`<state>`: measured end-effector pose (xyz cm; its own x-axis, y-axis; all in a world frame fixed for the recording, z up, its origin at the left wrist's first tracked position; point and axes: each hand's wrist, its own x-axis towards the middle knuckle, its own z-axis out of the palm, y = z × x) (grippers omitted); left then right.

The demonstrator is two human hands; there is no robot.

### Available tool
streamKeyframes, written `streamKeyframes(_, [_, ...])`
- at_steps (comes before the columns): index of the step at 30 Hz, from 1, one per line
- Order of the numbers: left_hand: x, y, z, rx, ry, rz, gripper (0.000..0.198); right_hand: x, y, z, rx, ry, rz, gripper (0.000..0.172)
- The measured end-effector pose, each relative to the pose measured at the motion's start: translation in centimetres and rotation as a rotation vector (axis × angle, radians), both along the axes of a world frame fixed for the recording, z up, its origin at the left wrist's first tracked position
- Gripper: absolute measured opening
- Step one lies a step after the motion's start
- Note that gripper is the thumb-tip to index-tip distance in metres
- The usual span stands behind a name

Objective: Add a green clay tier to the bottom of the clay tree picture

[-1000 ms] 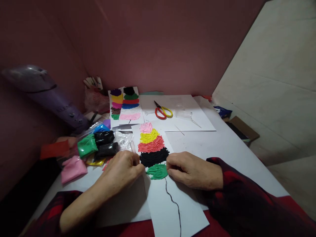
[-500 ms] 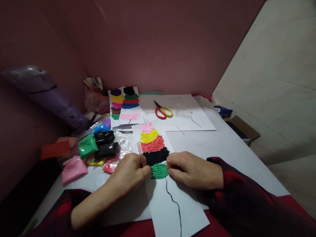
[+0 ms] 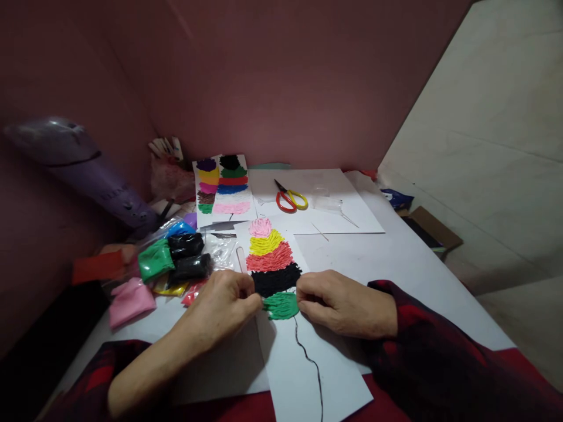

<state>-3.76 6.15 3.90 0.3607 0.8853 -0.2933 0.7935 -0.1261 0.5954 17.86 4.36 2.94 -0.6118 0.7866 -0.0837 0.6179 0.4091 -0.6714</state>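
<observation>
A white paper sheet (image 3: pixel 325 381) lies in front of me with stacked bands of textured modelling clay: pink, yellow, red, black and, lowest, green clay (image 3: pixel 281 306). My left hand (image 3: pixel 233 296) is closed round a slim clear plastic stick (image 3: pixel 240 258), whose upper end sticks up past the fingers. Its fingertips are at the left edge of the green band. My right hand (image 3: pixel 336 302) is closed in a pinch at that band's right edge; anything between its fingertips is hidden. Below the green clay a wavy black line (image 3: pixel 310 357) runs down the paper.
Bagged clay packs (image 3: pixel 176 258) lie in a heap to the left, beside a purple cylindrical package (image 3: pixel 92 170). Red-and-yellow-handled scissors (image 3: pixel 290 199) rest on paper at the back. Finished clay-striped cards (image 3: pixel 224 190) stand behind. An open cardboard box (image 3: pixel 433 228) is at right.
My left hand has moved slightly left with the clear stick. The left edge of the green clay now reaches further left. My right hand has stayed in place.
</observation>
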Motion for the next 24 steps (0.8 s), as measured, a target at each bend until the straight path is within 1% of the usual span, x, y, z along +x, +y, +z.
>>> streamKeyframes(4, [0.2, -0.4, -0.6, -0.021, -0.042, -0.063, 0.026, 0.0, 0.1, 0.0, -0.001, 0.002, 0.002, 0.015])
streamKeyframes(9, [0.2, -0.5, -0.9, -0.031, -0.016, -0.051, 0.024, -0.1, 0.1, 0.1, -0.003, -0.002, -0.003, 0.015])
streamKeyframes(13, [0.0, -0.2, -0.7, -0.034, 0.05, -0.023, 0.023, -0.1, 0.0, 0.2, -0.014, -0.002, -0.002, 0.016])
streamKeyframes(18, [-0.2, 0.0, 0.0, -0.029, 0.123, -0.012, 0.024, 0.0, 0.0, 0.1, -0.016, 0.002, 0.0, 0.017])
streamKeyframes(21, [-0.2, 0.0, 0.3, -0.042, 0.08, -0.024, 0.024, 0.0, 0.0, 0.1, -0.009, 0.002, 0.003, 0.016])
streamKeyframes(24, [0.0, -0.1, 0.2, -0.066, 0.012, -0.054, 0.024, 0.0, 0.0, 0.1, -0.009, 0.0, 0.004, 0.016])
